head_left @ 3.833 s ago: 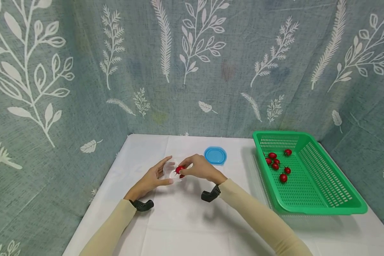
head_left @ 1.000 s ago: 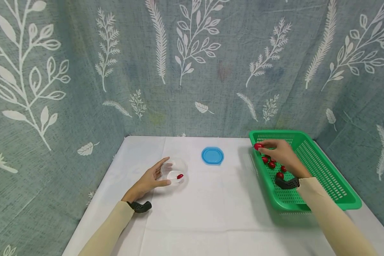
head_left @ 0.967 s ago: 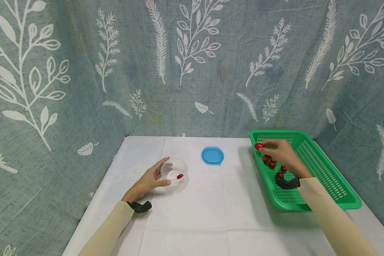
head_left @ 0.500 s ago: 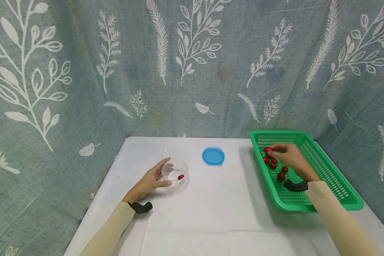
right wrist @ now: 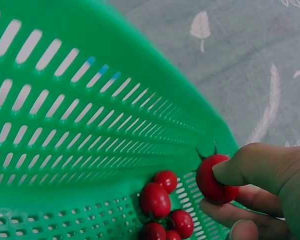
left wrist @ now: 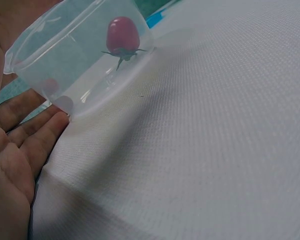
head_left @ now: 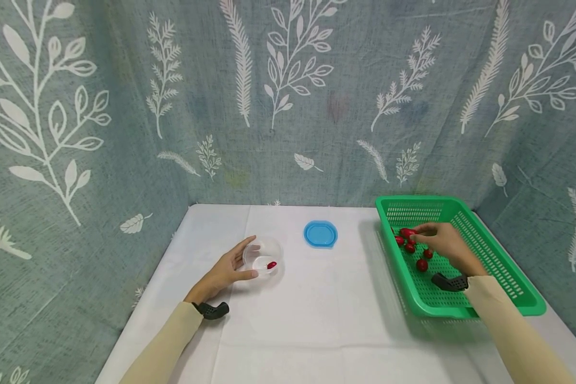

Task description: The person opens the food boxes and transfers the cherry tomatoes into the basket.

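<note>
My left hand (head_left: 225,269) holds a clear plastic tub (head_left: 274,246) on the white table, thumb on one side and fingers round the other. One red cherry tomato (left wrist: 123,34) with a green stem lies inside the tub. Over at the right, my right hand (head_left: 444,242) is down inside a green slotted basket (head_left: 427,199). It pinches another cherry tomato (right wrist: 210,181) between thumb and fingers, stem pointing up and away from the hand. Close below this tomato, several more cherry tomatoes (right wrist: 155,200) lie together on the basket floor.
A blue lid (head_left: 320,234) lies flat on the white tablecloth (head_left: 288,325) between tub and basket. The basket's raised side wall (right wrist: 140,75) stands between the right hand and the lid. Leaf-patterned grey-green curtains (head_left: 249,170) border the table at the back and sides.
From the tub, my right hand has gone over to the basket. Within the last second it has moved from the basket's left rim down and right inside, tomato pinched. The left hand stays at the tub.
</note>
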Tool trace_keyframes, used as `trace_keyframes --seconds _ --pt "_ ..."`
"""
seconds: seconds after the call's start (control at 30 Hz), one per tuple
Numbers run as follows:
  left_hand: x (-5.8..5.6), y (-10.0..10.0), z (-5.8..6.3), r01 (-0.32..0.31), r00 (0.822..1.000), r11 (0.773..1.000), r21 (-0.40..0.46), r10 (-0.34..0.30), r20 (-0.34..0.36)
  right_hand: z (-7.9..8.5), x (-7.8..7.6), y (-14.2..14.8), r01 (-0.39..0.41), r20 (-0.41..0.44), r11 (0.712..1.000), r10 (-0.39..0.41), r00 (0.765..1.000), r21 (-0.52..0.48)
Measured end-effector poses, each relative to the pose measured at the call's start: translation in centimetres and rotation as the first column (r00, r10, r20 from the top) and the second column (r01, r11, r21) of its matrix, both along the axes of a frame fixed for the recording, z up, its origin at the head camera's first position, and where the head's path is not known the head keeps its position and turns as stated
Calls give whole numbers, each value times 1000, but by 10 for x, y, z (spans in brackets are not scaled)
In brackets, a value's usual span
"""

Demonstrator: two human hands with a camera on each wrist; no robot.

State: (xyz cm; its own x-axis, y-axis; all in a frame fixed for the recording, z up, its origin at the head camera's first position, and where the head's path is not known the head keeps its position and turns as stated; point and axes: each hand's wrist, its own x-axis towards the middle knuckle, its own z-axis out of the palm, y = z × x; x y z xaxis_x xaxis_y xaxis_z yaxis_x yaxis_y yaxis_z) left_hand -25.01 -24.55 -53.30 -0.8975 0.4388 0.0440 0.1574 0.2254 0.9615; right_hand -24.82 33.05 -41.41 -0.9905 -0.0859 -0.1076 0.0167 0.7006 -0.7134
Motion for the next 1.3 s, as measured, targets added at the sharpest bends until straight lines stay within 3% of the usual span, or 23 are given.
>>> trace_keyframes --seconds 0.5,0.83,1.1,1.3 --pt "-2 -1 -1 4 1000 1000 -12 -4 -16 -8 -1 2 -22 -3 999 22 1000 44" --pt "-2 0 -3 -8 1000 1000 -13 8 -5 -8 -1 3 11 -7 997 -11 1000 70" --pt "-1 1 -2 -8 1000 1000 -16 8 0 1 2 -3 25 -59 999 -23 998 32" --pt "0 1 0 -17 1000 999 -36 16 -17 15 1 -20 4 -48 1000 -3 999 2"
